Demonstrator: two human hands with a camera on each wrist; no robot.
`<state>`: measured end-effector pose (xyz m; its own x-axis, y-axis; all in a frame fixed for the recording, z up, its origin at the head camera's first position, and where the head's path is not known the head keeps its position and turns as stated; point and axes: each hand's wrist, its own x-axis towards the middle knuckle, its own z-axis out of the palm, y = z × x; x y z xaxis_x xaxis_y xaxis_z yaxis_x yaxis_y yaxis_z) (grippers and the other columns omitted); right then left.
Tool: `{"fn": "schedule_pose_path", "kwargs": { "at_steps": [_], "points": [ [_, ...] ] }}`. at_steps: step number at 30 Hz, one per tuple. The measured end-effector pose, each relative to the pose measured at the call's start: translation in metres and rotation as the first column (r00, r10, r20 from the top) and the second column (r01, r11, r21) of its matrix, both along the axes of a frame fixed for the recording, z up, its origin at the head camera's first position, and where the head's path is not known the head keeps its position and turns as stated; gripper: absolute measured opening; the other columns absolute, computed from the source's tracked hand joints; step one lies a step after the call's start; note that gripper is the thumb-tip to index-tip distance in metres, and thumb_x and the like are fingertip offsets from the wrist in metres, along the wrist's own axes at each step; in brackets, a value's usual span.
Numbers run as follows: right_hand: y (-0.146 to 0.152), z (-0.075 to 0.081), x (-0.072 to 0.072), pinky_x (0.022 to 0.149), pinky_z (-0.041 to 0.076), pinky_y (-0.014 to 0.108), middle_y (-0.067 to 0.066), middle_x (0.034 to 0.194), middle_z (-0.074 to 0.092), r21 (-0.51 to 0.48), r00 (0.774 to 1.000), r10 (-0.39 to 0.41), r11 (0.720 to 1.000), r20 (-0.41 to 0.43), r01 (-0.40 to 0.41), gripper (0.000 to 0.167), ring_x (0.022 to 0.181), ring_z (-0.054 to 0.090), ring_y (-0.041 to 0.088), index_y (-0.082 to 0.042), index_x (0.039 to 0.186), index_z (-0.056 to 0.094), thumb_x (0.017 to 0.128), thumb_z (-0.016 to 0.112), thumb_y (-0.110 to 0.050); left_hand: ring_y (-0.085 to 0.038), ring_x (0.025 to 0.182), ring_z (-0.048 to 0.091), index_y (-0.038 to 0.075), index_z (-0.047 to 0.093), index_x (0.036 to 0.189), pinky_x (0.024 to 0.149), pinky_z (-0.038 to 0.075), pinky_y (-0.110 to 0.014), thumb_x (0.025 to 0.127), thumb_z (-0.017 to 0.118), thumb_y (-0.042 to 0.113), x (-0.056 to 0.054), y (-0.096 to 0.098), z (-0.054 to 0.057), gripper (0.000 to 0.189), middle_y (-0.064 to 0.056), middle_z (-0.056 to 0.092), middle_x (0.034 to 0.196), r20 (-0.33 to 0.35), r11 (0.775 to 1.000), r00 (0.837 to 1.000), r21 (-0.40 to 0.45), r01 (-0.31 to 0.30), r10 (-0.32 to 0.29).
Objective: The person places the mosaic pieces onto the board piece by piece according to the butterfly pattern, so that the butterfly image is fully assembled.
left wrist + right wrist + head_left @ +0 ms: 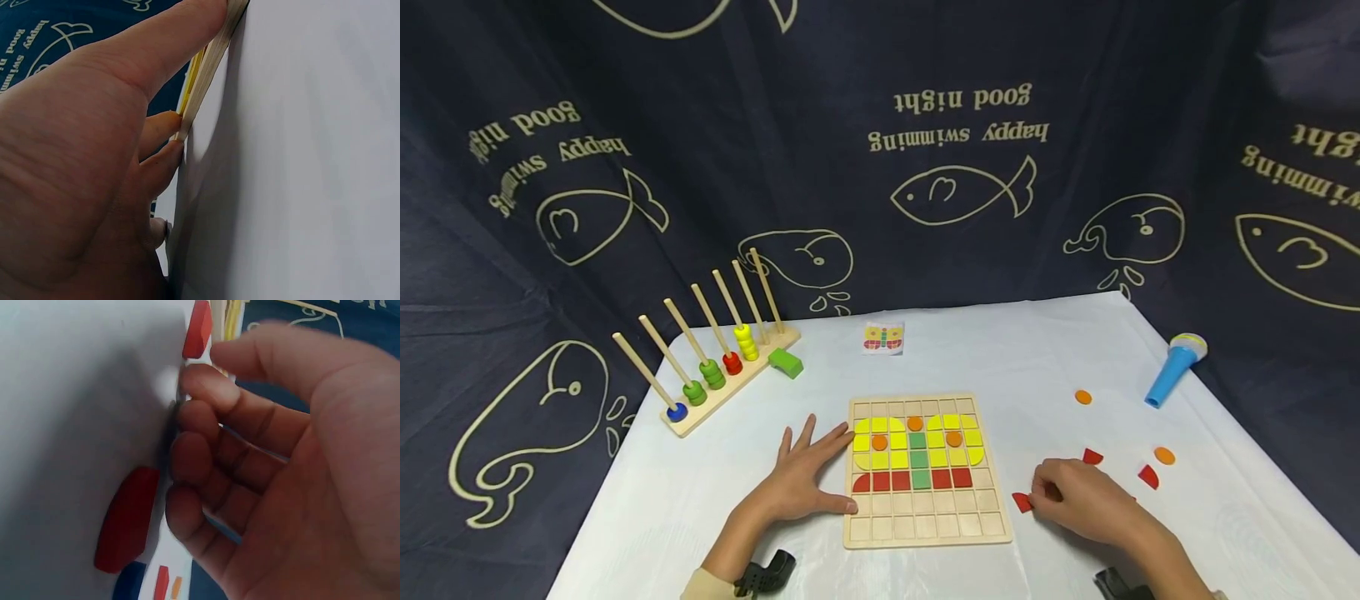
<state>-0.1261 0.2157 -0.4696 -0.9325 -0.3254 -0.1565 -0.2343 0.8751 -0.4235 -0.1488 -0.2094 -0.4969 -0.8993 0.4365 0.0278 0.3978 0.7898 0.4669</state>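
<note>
My left hand point(801, 479) lies spread at the left side of a wooden grid board point(936, 527), its thumb and fingertips resting along the edge. The left wrist view shows the board's side edge point(215, 62) against that thumb and fingers. Yellow, orange, green and red tiles fill the board's upper rows in a butterfly-like pattern, including a green square point(919, 459) and a red square point(962, 477). Right of the board, my right hand point(1078, 496) has loosely bent fingers, with a red quarter-circle tile point(1022, 502) point(199, 330) just beyond the thumb and index fingertips. Another red tile point(128, 519) lies below that hand.
Red tiles point(1148, 477) and orange discs point(1164, 456) lie farther right. A blue toy microphone point(1172, 373) is at the right edge. At the left stand a peg rack point(730, 383) with coloured rings and a green block point(786, 362). A butterfly picture card point(883, 339) lies behind the board.
</note>
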Motion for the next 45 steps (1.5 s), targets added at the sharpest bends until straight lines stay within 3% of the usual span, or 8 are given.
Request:
{"fn": "schedule_pose_path", "kwargs": {
  "at_steps": [5,7,15,22,36,45],
  "points": [
    [0.003,-0.002,0.002,0.06,0.042,0.021,-0.014,0.077,0.05,-0.073,0.994,0.1,0.992,-0.049,-0.104,0.025,0.071,0.048,0.002,-0.031,0.093,0.062,0.076,0.079,-0.03,-0.039,0.143,-0.001,0.026,0.039,0.149,0.106,-0.009,-0.064,0.062,0.07,0.076,0.0,0.0,0.0,0.105,0.008,0.028,0.155,0.007,1.0,1.0,0.003,0.0,0.0],
    [0.002,-0.003,0.001,0.065,0.044,0.02,-0.015,0.081,0.05,-0.07,0.99,0.121,0.99,-0.074,-0.126,0.026,0.076,0.048,0.002,-0.031,0.095,0.062,0.075,0.079,-0.029,-0.039,0.143,-0.001,0.026,0.039,0.149,0.106,-0.009,-0.064,0.062,0.071,0.075,0.001,0.001,0.001,0.105,0.008,0.028,0.155,0.01,1.0,1.0,0.005,-0.003,0.002],
    [-0.013,-0.005,-0.007,0.059,0.041,0.022,-0.015,0.071,0.046,0.012,0.996,0.012,1.0,-0.089,-0.011,0.024,0.068,0.046,0.004,-0.029,0.082,0.06,0.07,0.081,-0.033,-0.039,0.143,-0.001,0.026,0.038,0.149,0.107,-0.008,-0.064,0.062,0.071,0.075,0.001,0.001,0.001,0.105,0.008,0.027,0.155,0.004,1.0,1.0,-0.005,-0.001,0.001],
    [-0.026,-0.001,-0.014,0.057,0.04,0.022,-0.013,0.07,0.048,-0.035,0.99,-0.023,0.999,-0.14,0.018,0.023,0.065,0.046,0.005,-0.026,0.082,0.06,0.07,0.079,-0.032,-0.039,0.143,0.0,0.025,0.039,0.149,0.107,-0.008,-0.064,0.062,0.07,0.076,0.001,0.001,0.0,0.105,0.008,0.028,0.155,-0.006,1.0,1.0,-0.003,-0.002,0.002],
    [-0.048,-0.007,-0.021,0.059,0.04,0.021,-0.014,0.072,0.049,-0.09,0.971,0.14,0.983,-0.195,-0.16,0.02,0.064,0.046,0.002,-0.021,0.087,0.063,0.076,0.077,-0.029,-0.04,0.143,0.0,0.024,0.039,0.149,0.105,-0.008,-0.067,0.059,0.07,0.078,0.0,0.001,-0.001,0.11,0.008,0.029,0.154,-0.003,1.0,1.0,0.0,0.014,-0.014],
    [-0.05,-0.005,-0.021,0.062,0.04,0.022,-0.015,0.074,0.049,-0.091,0.961,0.165,0.978,-0.221,-0.189,0.019,0.068,0.047,0.003,-0.02,0.094,0.068,0.079,0.077,-0.027,-0.04,0.143,-0.002,0.023,0.037,0.15,0.105,-0.008,-0.067,0.057,0.07,0.079,0.0,0.0,-0.002,0.113,0.008,0.028,0.155,-0.01,1.0,1.0,-0.015,0.012,-0.012]
  ]
}}
